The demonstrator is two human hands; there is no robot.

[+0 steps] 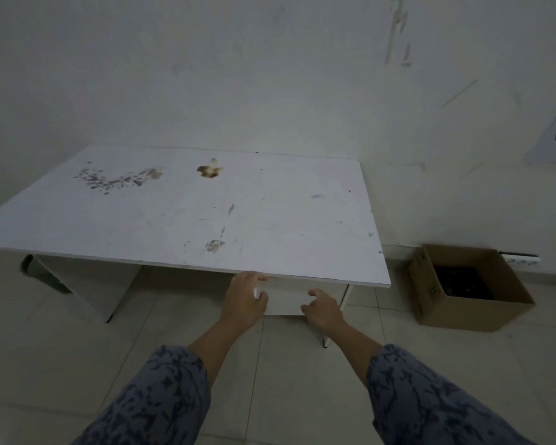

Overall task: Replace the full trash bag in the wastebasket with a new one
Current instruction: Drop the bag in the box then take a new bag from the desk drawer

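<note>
A wide white table point(187, 216) with a stained, scuffed top stands against the pale wall, over a floor of light tiles point(61, 342). To its right an open brown cardboard box point(472, 303) sits on the floor, dark inside. Under the table's left end a dark green wastebasket point(40, 273) shows only partly; its bag I cannot make out. My left hand point(243, 300) pinches a small white object point(256, 292) just below the table's front edge. My right hand point(323, 308) hovers beside it, fingers loosely curled, holding nothing.
</note>
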